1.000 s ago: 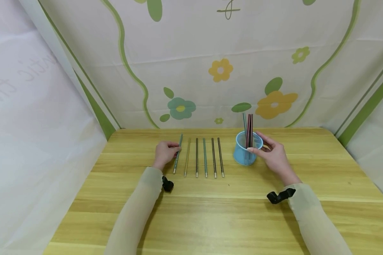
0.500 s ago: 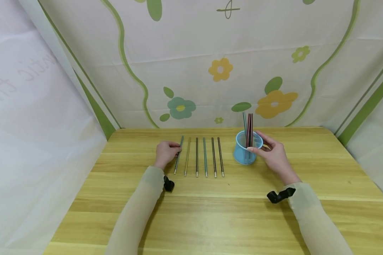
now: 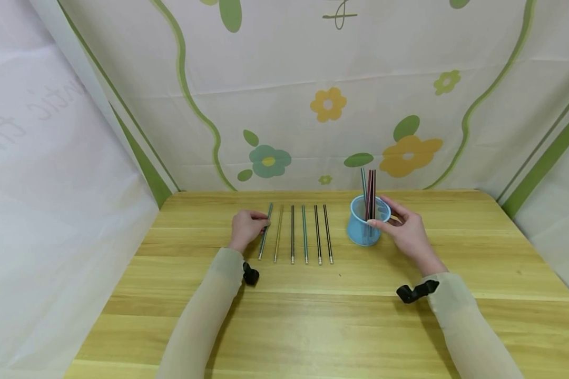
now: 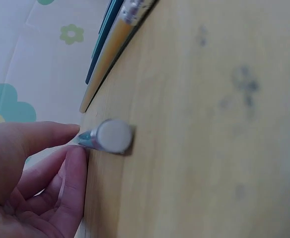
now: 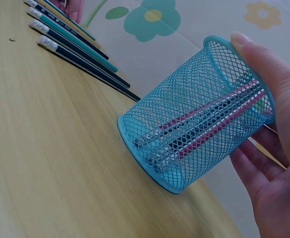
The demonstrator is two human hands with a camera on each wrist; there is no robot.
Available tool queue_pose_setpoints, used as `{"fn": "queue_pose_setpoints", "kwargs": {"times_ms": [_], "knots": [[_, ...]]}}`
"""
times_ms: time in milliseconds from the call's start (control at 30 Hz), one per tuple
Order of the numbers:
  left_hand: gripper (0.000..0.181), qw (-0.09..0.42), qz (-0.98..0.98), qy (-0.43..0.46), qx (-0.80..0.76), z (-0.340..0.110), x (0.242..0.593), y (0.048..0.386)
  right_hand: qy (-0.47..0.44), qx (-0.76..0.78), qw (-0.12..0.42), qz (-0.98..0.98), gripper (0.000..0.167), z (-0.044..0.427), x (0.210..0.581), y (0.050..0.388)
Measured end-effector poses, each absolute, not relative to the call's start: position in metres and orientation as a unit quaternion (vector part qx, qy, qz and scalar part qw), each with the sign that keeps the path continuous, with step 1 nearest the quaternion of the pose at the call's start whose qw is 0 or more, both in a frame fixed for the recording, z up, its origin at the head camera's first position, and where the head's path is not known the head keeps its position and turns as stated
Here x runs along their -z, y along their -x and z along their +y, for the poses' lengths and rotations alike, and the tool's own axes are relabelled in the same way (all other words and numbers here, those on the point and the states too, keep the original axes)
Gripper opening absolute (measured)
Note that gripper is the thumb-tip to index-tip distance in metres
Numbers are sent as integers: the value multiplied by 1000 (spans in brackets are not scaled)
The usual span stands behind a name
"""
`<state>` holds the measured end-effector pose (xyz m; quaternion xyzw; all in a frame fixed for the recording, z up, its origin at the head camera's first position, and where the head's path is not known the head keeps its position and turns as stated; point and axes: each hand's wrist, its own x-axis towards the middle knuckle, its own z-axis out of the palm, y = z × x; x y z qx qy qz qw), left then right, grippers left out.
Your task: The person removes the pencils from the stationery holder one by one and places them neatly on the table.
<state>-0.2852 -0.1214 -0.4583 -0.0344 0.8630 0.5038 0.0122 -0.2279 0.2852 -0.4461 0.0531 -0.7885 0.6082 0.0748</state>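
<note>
At the left end of a row of pencils, my left hand [image 3: 247,230] pinches a teal pencil [image 3: 264,243] lying on the table. The left wrist view shows its white eraser end [image 4: 114,136] beyond the thumb and fingertips of that hand [image 4: 45,173]. My right hand [image 3: 410,237] grips the rim and side of a blue mesh cup [image 3: 360,231]; several pencils [image 3: 370,192], teal, red and dark, stand in it. In the right wrist view the thumb of the hand [image 5: 279,99] lies over the rim of the cup [image 5: 184,109], whose base is on the table.
Right of the held pencil lie a yellow pencil [image 3: 278,234], a black one [image 3: 292,234], a teal one [image 3: 305,234] and two more black ones, roughly parallel, erasers toward me. Behind the wooden table [image 3: 284,326] hangs a white cloth [image 3: 284,68] with printed flowers.
The pinched teal pencil has shifted slightly toward me and right, its far end lower, with the left hand moving slightly right. The right hand and cup stay in place.
</note>
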Motion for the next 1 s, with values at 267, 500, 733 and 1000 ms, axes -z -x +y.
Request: {"fn": "queue_pose_setpoints", "kwargs": {"times_ms": [267, 500, 733, 1000], "knots": [[18, 10, 846, 43, -532, -123, 460, 287, -58, -608, 77, -788, 77, 285, 447, 228], [19, 6, 830, 41, -556, -124, 460, 286, -64, -607, 80, -788, 76, 286, 448, 229], [21, 5, 821, 47, -569, -127, 458, 285, -62, -607, 81, -788, 77, 285, 445, 227], [28, -7, 815, 52, -577, -129, 447, 283, -60, -606, 73, -790, 75, 286, 445, 227]]}}
